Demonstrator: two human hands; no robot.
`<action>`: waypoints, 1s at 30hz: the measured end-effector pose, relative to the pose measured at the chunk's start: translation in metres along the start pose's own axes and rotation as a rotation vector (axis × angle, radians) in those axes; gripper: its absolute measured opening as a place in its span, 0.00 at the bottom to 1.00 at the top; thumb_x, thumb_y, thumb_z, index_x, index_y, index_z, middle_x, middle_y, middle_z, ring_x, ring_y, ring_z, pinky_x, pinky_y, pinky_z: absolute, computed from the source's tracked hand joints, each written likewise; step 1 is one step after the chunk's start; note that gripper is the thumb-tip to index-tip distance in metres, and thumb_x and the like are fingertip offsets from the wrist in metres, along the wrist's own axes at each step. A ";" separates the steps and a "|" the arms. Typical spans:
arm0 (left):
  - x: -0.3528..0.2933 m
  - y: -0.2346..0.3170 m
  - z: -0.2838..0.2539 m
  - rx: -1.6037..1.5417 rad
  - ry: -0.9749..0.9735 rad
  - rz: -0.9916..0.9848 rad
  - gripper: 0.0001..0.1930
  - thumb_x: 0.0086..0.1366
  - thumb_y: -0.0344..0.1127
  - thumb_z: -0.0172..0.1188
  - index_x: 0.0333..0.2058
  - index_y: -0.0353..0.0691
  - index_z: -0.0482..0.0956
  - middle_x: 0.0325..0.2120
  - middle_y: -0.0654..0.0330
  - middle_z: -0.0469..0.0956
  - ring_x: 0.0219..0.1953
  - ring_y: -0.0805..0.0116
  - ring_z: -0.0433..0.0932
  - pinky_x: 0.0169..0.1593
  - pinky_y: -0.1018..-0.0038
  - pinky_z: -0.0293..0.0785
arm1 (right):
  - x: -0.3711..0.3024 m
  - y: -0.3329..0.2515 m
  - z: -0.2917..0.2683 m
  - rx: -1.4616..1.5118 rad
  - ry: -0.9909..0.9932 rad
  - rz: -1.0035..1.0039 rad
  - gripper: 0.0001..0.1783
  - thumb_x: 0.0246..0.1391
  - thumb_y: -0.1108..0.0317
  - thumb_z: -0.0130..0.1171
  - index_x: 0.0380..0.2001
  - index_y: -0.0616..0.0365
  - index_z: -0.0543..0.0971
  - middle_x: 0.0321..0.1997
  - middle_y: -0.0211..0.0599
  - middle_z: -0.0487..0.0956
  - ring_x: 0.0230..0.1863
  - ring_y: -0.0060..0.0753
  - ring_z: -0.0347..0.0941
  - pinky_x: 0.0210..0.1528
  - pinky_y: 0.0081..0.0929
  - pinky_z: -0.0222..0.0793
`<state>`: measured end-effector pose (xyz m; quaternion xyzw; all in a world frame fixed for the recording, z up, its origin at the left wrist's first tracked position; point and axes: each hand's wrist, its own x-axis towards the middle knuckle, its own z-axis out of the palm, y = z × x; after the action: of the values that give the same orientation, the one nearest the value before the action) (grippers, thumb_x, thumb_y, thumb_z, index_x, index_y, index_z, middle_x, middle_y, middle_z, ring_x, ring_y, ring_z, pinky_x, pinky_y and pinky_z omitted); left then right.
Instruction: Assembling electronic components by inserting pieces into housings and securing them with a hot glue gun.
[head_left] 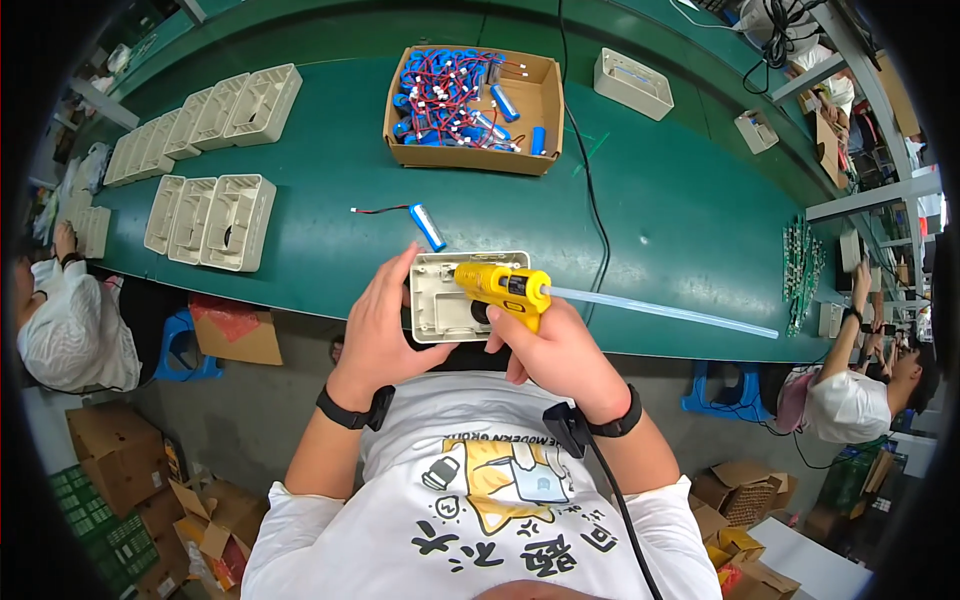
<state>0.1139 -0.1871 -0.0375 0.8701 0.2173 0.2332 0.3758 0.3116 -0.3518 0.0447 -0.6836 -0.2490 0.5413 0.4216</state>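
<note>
My right hand (pixel 559 362) is wrapped round the grip of a yellow hot glue gun (pixel 497 284). A long clear glue stick (pixel 665 313) juts from its back end to the right. The gun's nozzle is over an off-white plastic housing (pixel 428 310) with inner compartments, at the table's near edge. My left hand (pixel 382 315) holds that housing by its left side, thumb along the near edge and fingers along the far corner. Just beyond the housing lies a blue cylindrical battery (pixel 427 227) with a red and black lead and a white connector.
A cardboard box (pixel 470 158) of blue wired batteries stands at the back. Rows of similar housings (pixel 238 222) sit at left, another housing (pixel 633 84) at back right. A black cable (pixel 590 190) crosses the green table (pixel 330 220). Circuit boards (pixel 800 275) lie far right. People work at both sides.
</note>
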 end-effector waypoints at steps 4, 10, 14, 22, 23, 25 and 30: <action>-0.006 -0.005 0.005 0.023 0.052 0.048 0.64 0.46 0.39 0.90 0.81 0.38 0.63 0.67 0.47 0.79 0.61 0.50 0.85 0.58 0.61 0.84 | 0.011 -0.004 0.006 -0.072 0.004 0.036 0.18 0.82 0.58 0.61 0.53 0.65 0.85 0.30 0.32 0.83 0.19 0.24 0.80 0.21 0.25 0.77; -0.008 -0.007 0.004 -0.001 0.049 0.047 0.64 0.46 0.39 0.90 0.81 0.38 0.63 0.68 0.47 0.79 0.59 0.50 0.85 0.57 0.61 0.83 | 0.006 -0.008 0.003 -0.027 -0.035 0.058 0.18 0.81 0.58 0.61 0.54 0.66 0.84 0.27 0.32 0.81 0.19 0.24 0.80 0.20 0.26 0.76; -0.008 -0.006 0.002 -0.001 0.041 0.046 0.63 0.47 0.40 0.90 0.80 0.36 0.65 0.69 0.43 0.77 0.60 0.48 0.84 0.57 0.61 0.85 | 0.002 -0.005 -0.008 0.055 -0.043 0.094 0.18 0.82 0.59 0.60 0.57 0.66 0.82 0.27 0.32 0.82 0.18 0.25 0.79 0.20 0.26 0.75; -0.007 0.019 -0.001 -0.085 0.116 0.123 0.63 0.43 0.39 0.92 0.78 0.39 0.67 0.73 0.45 0.75 0.65 0.48 0.82 0.58 0.61 0.84 | -0.025 0.033 -0.027 0.216 0.102 -0.065 0.19 0.81 0.61 0.60 0.62 0.66 0.80 0.30 0.33 0.84 0.20 0.23 0.78 0.21 0.26 0.75; -0.005 0.023 0.001 -0.093 0.125 0.171 0.62 0.43 0.38 0.92 0.77 0.38 0.68 0.73 0.43 0.74 0.68 0.43 0.81 0.64 0.56 0.85 | -0.027 0.039 -0.028 0.222 0.111 -0.065 0.19 0.81 0.61 0.60 0.63 0.66 0.80 0.30 0.32 0.83 0.20 0.23 0.78 0.20 0.26 0.74; -0.005 0.025 0.003 -0.095 0.127 0.198 0.62 0.42 0.38 0.92 0.77 0.39 0.68 0.73 0.43 0.74 0.68 0.43 0.81 0.65 0.55 0.85 | -0.028 0.045 -0.029 0.228 0.124 -0.061 0.20 0.81 0.61 0.60 0.63 0.66 0.79 0.30 0.32 0.83 0.20 0.23 0.77 0.20 0.26 0.74; -0.001 0.025 0.006 -0.075 0.131 0.283 0.63 0.41 0.38 0.92 0.77 0.43 0.68 0.75 0.45 0.73 0.67 0.50 0.80 0.51 0.67 0.80 | -0.032 0.048 -0.020 0.220 0.165 -0.050 0.18 0.82 0.62 0.60 0.61 0.65 0.80 0.25 0.27 0.79 0.18 0.20 0.74 0.20 0.25 0.73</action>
<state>0.1215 -0.2069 -0.0223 0.8603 0.1075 0.3481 0.3565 0.3156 -0.4085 0.0225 -0.6691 -0.1697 0.4963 0.5265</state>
